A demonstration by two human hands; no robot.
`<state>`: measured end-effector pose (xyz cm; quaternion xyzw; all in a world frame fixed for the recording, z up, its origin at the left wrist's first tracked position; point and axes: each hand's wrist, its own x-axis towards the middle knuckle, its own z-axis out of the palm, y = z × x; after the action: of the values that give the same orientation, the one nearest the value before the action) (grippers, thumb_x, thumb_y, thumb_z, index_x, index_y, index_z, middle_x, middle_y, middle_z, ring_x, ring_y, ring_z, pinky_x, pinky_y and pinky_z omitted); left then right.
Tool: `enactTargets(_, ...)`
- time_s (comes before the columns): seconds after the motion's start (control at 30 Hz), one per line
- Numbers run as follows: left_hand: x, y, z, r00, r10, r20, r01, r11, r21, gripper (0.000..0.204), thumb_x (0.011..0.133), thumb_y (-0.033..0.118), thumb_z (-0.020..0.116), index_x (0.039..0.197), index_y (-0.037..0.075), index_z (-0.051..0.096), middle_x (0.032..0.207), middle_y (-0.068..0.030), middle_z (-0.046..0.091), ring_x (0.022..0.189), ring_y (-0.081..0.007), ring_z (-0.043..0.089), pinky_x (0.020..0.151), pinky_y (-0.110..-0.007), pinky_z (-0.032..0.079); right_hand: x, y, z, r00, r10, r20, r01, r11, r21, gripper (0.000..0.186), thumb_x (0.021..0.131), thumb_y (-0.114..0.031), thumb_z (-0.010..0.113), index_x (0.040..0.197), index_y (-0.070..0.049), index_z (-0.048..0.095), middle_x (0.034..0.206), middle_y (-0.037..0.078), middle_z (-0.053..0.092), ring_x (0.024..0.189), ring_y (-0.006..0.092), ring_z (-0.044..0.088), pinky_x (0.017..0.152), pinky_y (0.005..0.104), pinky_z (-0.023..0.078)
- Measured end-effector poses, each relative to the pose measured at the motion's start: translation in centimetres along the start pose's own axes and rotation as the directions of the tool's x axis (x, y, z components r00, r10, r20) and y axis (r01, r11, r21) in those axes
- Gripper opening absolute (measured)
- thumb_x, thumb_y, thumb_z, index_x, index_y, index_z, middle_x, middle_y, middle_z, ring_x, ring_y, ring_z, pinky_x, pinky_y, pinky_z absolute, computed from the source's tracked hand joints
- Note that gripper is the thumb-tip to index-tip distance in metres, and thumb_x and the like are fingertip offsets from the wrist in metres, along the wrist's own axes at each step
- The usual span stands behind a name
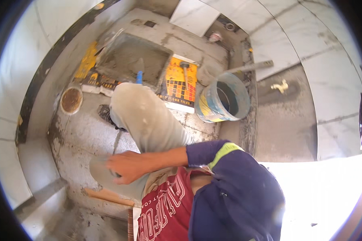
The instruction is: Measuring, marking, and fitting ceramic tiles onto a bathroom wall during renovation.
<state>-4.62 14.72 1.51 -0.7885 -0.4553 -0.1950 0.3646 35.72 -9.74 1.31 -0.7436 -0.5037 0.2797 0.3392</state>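
My right hand (126,166) reaches leftward across my lap, out of a navy sleeve (213,154) with a yellow-green band. Its fingers are curled, and a small dark rounded bit of something (115,173) shows at them; blur keeps me from telling what it is. Below the hand is my pale trouser leg (96,170), while my other bent knee (132,100) rises beyond it. My left hand is out of sight. Farther off, a blue-handled tool (139,76) lies in a shallow tray of grey mortar (126,38).
Beside the tray, a black-headed mallet (184,65) rests on yellow printed packaging (173,90). A mortar-stained bucket (211,106) stands right of it, with a long bar (253,66) near its rim. A round brown-topped container (71,100) sits left. A tap (279,86) projects from the right wall.
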Motion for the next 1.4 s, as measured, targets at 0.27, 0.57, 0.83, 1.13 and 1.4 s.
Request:
enactTargets(0.27, -1.0, -0.7, 1.3, 0.997, -0.046, 0.058, 0.039, 0.991, 0.125, 0.014, 0.084, 0.033, 0.068, 0.092, 0.024, 0.076, 0.089, -0.0029, 0.067, 0.086, -0.0251, 0.061, 0.08, -0.045, 0.043, -4.1, 4.2, 3.0, 0.992, 0.061, 0.111, -0.101, 0.906, 0.41, 0.025, 0.082, -0.013, 0.058, 0.101, 0.003, 0.06, 0.092, 0.02, 0.064, 0.091, 0.0323, 0.063, 0.082, 0.0437, 0.049)
enactTargets(0.57, 4.0, 10.6, 0.0, 0.891, -0.44, 0.115, 0.362, 0.532, -0.765, 0.027, 0.094, 0.028, 0.065, 0.094, 0.002, 0.072, 0.094, -0.0165, 0.07, 0.085, -0.0331, 0.063, 0.079, -0.05, 0.049, 2.0, 3.5, -1.5, 0.978, -0.145, -0.149, 0.193, 0.899, 0.393, 0.039, 0.081, -0.014, 0.061, 0.117, 0.0, 0.055, 0.101, 0.018, 0.06, 0.098, 0.0344, 0.059, 0.083, 0.0422, 0.048)
enactTargets(0.83, 6.3, 38.5, -5.6, 0.431, 0.749, 0.503, 0.507, -0.662, 0.552, 0.061, 0.1, 0.05, 0.045, 0.142, 0.006, 0.042, 0.136, -0.0158, 0.053, 0.129, -0.0292, 0.048, 0.104, -0.047, 0.036, 3.7, 3.9, -3.3, 0.955, -0.163, -0.249, 0.195, 0.974, 0.112, 0.042, 0.087, -0.026, 0.067, 0.115, 0.001, 0.052, 0.107, 0.019, 0.052, 0.103, 0.0369, 0.054, 0.09, 0.0464, 0.046)
enactTargets(1.13, 6.6, 37.2, 1.5, 0.291, 0.904, 0.313, 0.779, -0.414, 0.47, 0.04, 0.1, 0.043, 0.048, 0.112, 0.007, 0.06, 0.123, -0.02, 0.061, 0.107, -0.0339, 0.063, 0.061, -0.037, 0.063, -11.0, 7.3, -14.1, 0.776, 0.144, -0.614, -0.132, 0.989, 0.064, 0.02, 0.093, -0.015, 0.061, 0.107, -0.001, 0.063, 0.092, 0.014, 0.062, 0.088, 0.0315, 0.062, 0.081, 0.042, 0.05)
enactTargets(1.4, 5.4, 38.2, 3.2, 0.11, 0.88, 0.461, 0.854, -0.321, 0.409, 0.033, 0.098, 0.041, 0.052, 0.1, 0.01, 0.064, 0.104, -0.0137, 0.067, 0.107, -0.0355, 0.063, 0.07, -0.042, 0.063, -18.6, 4.0, -22.4, 0.477, 0.226, -0.85, -0.4, 0.916, 0.019, 0.016, 0.094, -0.01, 0.063, 0.105, 0.0, 0.068, 0.09, 0.007, 0.067, 0.078, 0.0132, 0.062, 0.071, 0.0274, 0.051)
